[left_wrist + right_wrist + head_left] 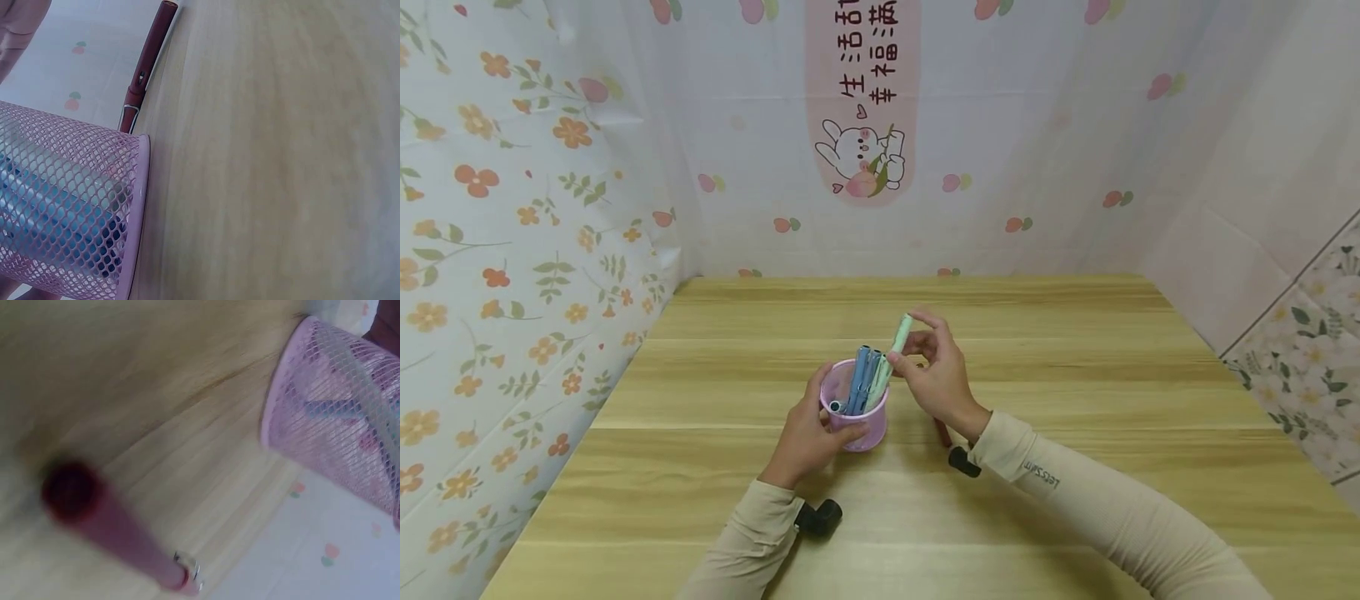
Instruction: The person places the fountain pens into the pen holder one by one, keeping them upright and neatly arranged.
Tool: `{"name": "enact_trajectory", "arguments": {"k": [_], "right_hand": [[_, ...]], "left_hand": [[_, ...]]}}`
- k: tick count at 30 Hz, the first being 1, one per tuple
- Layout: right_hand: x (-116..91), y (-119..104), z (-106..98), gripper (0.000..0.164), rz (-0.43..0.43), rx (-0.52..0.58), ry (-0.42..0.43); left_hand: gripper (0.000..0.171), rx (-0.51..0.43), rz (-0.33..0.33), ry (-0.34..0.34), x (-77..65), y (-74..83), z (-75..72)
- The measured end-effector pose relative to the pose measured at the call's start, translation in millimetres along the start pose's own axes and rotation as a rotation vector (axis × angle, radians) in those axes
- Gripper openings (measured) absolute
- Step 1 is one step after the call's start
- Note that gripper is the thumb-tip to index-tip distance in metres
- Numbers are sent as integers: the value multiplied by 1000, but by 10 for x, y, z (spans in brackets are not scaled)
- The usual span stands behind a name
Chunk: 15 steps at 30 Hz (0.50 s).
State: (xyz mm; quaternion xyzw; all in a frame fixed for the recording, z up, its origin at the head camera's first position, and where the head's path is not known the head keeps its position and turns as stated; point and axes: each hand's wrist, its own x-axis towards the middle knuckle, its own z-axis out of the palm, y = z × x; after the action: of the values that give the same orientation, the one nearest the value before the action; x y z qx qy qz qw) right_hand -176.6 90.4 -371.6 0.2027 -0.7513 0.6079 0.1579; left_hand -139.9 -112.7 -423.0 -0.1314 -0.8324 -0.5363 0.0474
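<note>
A pink mesh pen cup (869, 435) stands on the table, and my left hand (808, 435) grips its side with the thumb across the front. Several blue pens (861, 382) lean inside it beside a light green pen (877, 390). Over the cup's right rim, my right hand (942, 377) pinches a slanted light green pen (901, 335) between thumb and fingers. Its lower end overlaps the pens in the cup. Below the right wrist lies a dark red pen (943, 432), seen beyond the cup in the left wrist view (149, 62) and close up in the right wrist view.
The wooden table (1060, 375) reaches back to a printed curtain (1037, 150). Another flowered curtain (512, 250) hangs along the left side. Black wrist mounts (818, 518) sit under both sleeves, close over the tabletop.
</note>
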Motion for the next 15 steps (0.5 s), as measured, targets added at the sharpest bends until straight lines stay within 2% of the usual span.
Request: {"name": "enact_trajectory", "arguments": {"k": [3, 5, 9, 15], "right_hand": [[-6, -17, -33, 17, -16, -49, -21], [3, 6, -59, 8, -20, -73, -37], [44, 97, -108, 9, -2, -66, -73], [96, 126, -167, 13, 59, -115, -106]], "left_hand": [[98, -13, -10, -3, -1, 6, -2], [98, -19, -18, -5, 1, 6, -4], [98, -21, -25, -6, 6, 3, -5], [98, -23, -29, -4, 3, 3, 1]]}}
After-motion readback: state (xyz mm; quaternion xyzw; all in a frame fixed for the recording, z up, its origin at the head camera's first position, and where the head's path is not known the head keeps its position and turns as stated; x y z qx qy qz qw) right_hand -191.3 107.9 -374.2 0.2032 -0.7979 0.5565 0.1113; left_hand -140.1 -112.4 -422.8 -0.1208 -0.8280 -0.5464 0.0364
